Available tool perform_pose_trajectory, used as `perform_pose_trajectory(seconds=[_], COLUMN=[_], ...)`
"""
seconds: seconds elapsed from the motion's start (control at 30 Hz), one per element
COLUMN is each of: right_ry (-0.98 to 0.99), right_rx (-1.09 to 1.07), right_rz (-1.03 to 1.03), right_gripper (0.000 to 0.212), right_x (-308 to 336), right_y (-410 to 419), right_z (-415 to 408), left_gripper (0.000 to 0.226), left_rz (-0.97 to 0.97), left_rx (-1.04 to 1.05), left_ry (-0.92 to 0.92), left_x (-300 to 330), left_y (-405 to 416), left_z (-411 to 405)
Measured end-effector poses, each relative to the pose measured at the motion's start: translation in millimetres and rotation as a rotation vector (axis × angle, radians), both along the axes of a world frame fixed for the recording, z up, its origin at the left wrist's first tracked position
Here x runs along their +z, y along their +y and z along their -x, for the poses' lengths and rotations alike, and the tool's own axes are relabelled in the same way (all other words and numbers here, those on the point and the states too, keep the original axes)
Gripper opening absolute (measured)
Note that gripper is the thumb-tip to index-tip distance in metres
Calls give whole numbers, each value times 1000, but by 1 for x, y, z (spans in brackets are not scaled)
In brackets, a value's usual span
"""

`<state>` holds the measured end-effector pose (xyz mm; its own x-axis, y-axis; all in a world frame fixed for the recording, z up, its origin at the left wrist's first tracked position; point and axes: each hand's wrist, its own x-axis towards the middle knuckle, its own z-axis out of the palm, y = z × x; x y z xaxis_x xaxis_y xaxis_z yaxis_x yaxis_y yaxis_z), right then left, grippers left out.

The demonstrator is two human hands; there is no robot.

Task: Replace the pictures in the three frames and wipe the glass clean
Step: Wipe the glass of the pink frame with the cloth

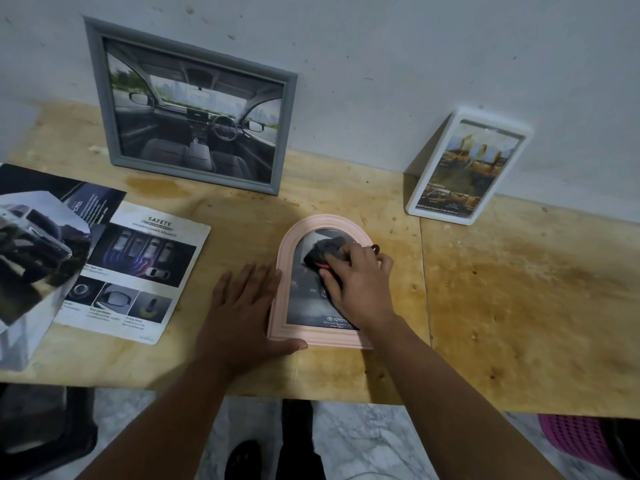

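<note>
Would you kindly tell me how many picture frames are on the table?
3: the grey frame leans on the wall, the white frame leans at right, the pink frame lies flat under the hands.

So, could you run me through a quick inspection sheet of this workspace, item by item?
Surface: plywood table, stained.
Job's things: pink arched frame lying flat; grey frame and white frame leaning on the wall.
Clutter: car brochure pages at left.
Hands: left hand flat beside the pink frame, thumb at its lower edge; right hand presses a dark cloth on its glass.
Cables: nothing seen.
Surroundings: marble floor, pink basket.
</note>
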<state>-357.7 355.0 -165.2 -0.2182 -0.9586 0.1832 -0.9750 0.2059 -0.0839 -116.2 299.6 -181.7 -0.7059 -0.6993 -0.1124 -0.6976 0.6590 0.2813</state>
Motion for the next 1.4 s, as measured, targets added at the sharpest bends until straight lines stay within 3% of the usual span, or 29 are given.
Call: perform_pose_trajectory(seconds=[0.07,0.33,0.57,0.7,0.8,0.87,0.97,1.0,1.17,1.3,1.4], right_ry=[50,-91,-31,-11,49,-54,-319,-300,-11,70,-12], right_rx=[20,174,73,65,173,181,28,-23,16,51,122], right_rz=[39,53,85,-120,-248,-224,4,32,-226,-175,-100], right_gripper=[32,28,36,33,37,37,36,42,64,50,42], right_x=[-2,-6,35,47,43,40,36,33,9,-7,-9], right_y=[1,15,22,16,22,25,21,18,21,32,29], right_z=[0,-7,-9,-9,-13,-12,-6,-6,-24,-33,-22], left_gripper=[128,129,129,128,129,129,129,129,129,128,128], left_rz=[-3,-4,-6,-5,-3,1,6,5,2,5,-3], left_rx=[-3,-10,-8,-9,-9,-11,-4,-3,-10,-13,-12], left_ry=[0,-4,-7,6,-2,-3,5,5,-2,-2,-11], left_x=[0,-1,0,1,0,1,0,0,0,-1,-1], left_y=[-1,-2,-1,-1,-1,0,0,0,0,0,0], left_z=[0,-1,-1,-1,-2,-1,-1,-1,-1,-1,-1])
